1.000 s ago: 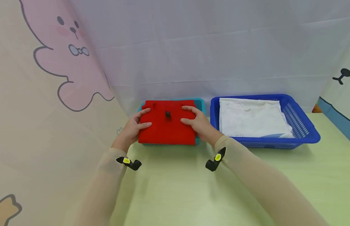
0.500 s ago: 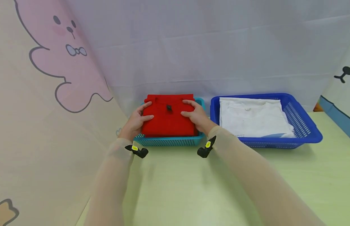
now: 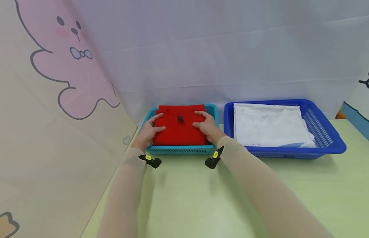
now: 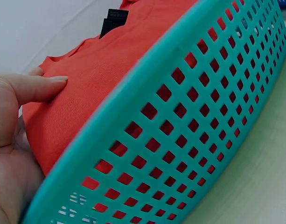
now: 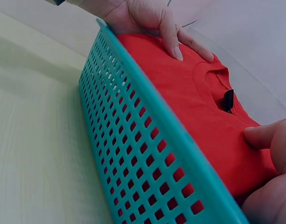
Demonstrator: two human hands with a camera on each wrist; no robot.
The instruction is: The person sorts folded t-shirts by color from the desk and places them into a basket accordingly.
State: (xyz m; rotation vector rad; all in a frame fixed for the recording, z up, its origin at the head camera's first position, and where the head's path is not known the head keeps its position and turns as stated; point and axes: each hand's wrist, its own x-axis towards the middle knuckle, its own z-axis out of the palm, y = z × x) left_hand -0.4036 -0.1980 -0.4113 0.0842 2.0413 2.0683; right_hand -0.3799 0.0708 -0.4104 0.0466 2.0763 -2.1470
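Observation:
A folded red T-shirt (image 3: 179,135) lies within the teal basket (image 3: 180,151), its collar and black neck label (image 3: 180,118) facing up. At its left side my left hand (image 3: 147,133) grips the folded edge, thumb on top of the cloth. My right hand (image 3: 210,127) holds the opposite side the same way, thumb and index finger spread over the top. In the left wrist view the thumb presses into the red fabric just inside the basket rim (image 4: 129,84). Red cloth shows through the holes of the basket wall (image 5: 133,130). The fingers under the shirt are hidden.
A larger blue basket (image 3: 327,132) stands to the right, holding a folded white T-shirt (image 3: 267,127). Both baskets sit on a pale green table (image 3: 187,198) against a white cloth backdrop (image 3: 217,59). A printed cloth wall (image 3: 68,148) borders the left side.
The red T-shirt has moved from above the teal basket, where it covered the front rim, back and down inside it. Both hands moved with it, still holding its sides.

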